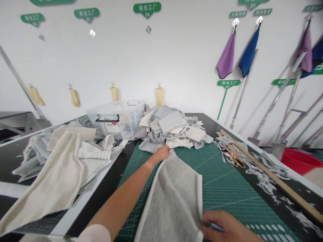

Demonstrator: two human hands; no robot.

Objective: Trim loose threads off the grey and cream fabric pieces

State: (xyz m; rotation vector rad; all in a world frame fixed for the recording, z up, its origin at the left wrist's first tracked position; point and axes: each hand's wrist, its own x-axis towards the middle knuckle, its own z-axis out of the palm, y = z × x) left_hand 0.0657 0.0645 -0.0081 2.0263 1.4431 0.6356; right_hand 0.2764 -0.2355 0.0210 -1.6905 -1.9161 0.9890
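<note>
Holding gray fabric (pixel 174 195) (clear bin (pixel 112 127) contains cloth (pixel 127 128)).

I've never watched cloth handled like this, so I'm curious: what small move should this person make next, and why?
Probably ease the blue tool to the pale edging of the grey cloth: the right hand grips the tool with its tip close beside that edging, and the left hand is at the cloth's far end, seemingly well placed to steady it.
</note>
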